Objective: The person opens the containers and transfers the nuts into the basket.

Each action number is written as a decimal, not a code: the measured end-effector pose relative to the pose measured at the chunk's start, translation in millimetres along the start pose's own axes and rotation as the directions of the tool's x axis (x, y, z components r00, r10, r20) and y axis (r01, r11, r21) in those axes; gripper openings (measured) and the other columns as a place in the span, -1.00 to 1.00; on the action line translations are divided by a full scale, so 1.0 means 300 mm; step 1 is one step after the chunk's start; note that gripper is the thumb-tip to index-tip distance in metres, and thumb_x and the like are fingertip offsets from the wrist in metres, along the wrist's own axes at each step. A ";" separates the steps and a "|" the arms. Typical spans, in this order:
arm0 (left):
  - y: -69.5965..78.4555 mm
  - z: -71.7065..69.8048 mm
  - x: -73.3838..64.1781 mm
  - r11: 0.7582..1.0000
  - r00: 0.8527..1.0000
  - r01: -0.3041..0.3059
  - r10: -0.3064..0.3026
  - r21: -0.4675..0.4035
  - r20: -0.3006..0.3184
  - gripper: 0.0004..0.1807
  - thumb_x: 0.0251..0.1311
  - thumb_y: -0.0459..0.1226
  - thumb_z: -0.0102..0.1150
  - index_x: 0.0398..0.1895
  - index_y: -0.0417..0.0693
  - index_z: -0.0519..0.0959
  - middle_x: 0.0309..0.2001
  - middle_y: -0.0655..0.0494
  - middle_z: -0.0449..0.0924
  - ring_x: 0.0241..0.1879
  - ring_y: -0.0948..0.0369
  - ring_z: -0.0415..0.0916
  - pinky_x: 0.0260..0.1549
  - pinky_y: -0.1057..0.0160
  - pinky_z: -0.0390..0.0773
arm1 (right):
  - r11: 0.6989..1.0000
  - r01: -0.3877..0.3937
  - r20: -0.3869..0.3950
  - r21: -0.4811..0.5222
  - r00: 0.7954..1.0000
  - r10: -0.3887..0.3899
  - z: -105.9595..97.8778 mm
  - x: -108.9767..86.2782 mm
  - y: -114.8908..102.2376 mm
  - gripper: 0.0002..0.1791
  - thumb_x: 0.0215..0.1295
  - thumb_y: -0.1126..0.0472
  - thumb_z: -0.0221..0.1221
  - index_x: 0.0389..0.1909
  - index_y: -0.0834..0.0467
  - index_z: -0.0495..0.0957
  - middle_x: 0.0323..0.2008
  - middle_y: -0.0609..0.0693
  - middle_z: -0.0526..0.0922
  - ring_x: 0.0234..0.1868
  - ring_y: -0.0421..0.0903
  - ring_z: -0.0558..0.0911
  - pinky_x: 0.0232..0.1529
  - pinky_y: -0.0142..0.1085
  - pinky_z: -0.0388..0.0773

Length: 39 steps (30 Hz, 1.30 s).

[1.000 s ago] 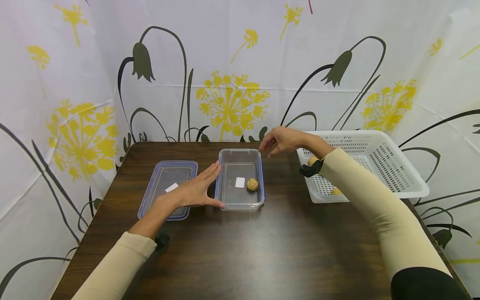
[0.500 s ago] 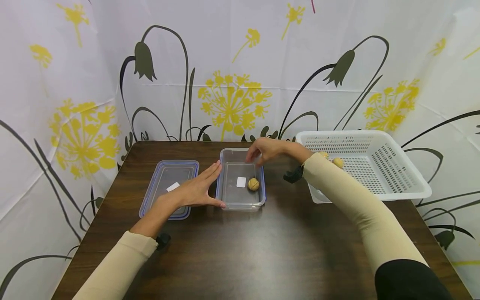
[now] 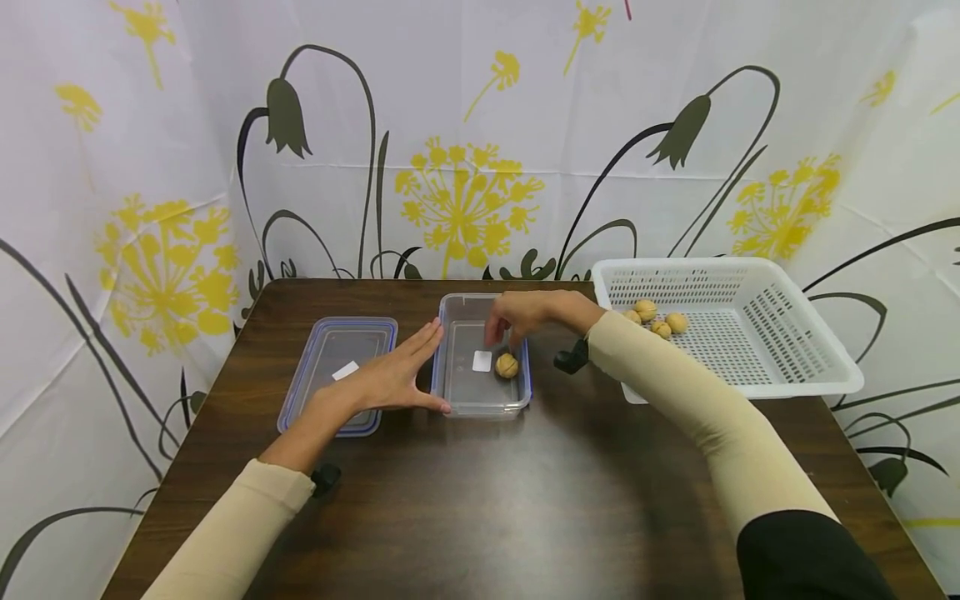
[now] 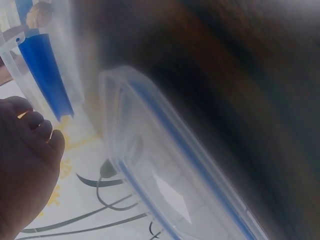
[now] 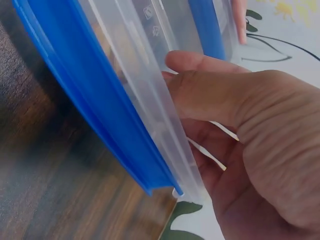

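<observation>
A clear plastic food container (image 3: 480,411) with blue side clips stands on the table, with one walnut (image 3: 507,366) and a white label (image 3: 482,361) showing inside its outline. My left hand (image 3: 393,379) rests along the container's left side, fingers straight and thumb spread toward the near corner. My right hand (image 3: 521,315) reaches over the right wall, its bent fingers pointing down inside, just behind the walnut. In the right wrist view, the thumb (image 5: 210,95) crosses the rim beside the blue clip (image 5: 95,95); I cannot tell whether these fingers hold anything.
Left of the container lies its clear lid (image 3: 318,350) with a blue seal. A white perforated basket (image 3: 795,388) stands at the right, several walnuts (image 3: 677,322) in its left part. A patterned curtain (image 3: 465,100) hangs behind the dark wooden table (image 3: 480,517).
My right hand has moved left and down from beside the basket into the container, uncovering more walnuts in the basket. The left hand has stayed at the container's side.
</observation>
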<state>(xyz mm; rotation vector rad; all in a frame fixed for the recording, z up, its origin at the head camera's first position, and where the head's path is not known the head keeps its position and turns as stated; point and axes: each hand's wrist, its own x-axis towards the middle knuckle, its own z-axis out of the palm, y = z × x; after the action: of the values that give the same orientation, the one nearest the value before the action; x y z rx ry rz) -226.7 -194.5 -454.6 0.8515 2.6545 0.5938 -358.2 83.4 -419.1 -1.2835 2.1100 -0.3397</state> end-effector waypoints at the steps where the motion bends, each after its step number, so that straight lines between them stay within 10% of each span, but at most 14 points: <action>1: 0.001 -0.001 0.001 1.000 1.000 0.001 -0.001 0.001 0.000 0.48 0.05 0.34 0.49 0.74 -0.19 -0.21 0.75 -0.08 -0.41 0.71 -0.08 -0.30 0.55 -0.25 0.11 | 1.000 0.003 0.018 0.008 1.000 -0.003 0.000 0.002 -0.004 -0.57 0.13 0.54 0.39 0.06 0.27 0.76 0.03 0.13 0.79 0.12 0.06 0.72 0.25 -0.16 0.61; 16: 0.007 -0.012 0.000 1.000 1.000 -0.002 0.002 0.003 -0.003 0.48 0.06 0.36 0.47 0.73 -0.21 -0.21 0.74 -0.12 -0.40 0.71 -0.10 -0.29 0.54 -0.26 0.10 | 0.998 -0.039 0.172 0.048 0.985 0.030 0.008 0.028 -0.036 -0.56 0.11 0.54 0.45 0.06 0.26 0.75 -0.03 0.05 0.81 0.05 -0.04 0.75 0.17 -0.28 0.64; 39: 0.007 -0.003 -0.005 1.000 1.000 -0.003 0.003 0.001 -0.007 0.47 0.07 0.33 0.48 0.73 -0.22 -0.20 0.74 -0.12 -0.39 0.71 -0.07 -0.30 0.56 -0.23 0.08 | 0.999 -0.037 0.133 0.023 0.991 0.034 0.035 0.022 -0.059 -0.64 0.09 0.42 0.50 -0.05 0.15 0.80 -0.16 -0.07 0.83 -0.10 -0.22 0.72 0.08 -0.35 0.65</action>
<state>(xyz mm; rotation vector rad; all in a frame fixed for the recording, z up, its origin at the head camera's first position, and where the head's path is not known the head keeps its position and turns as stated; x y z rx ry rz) -224.9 -194.1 -452.5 0.8557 2.6608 0.5976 -341.1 69.9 -420.6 -1.2188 2.0083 -0.2579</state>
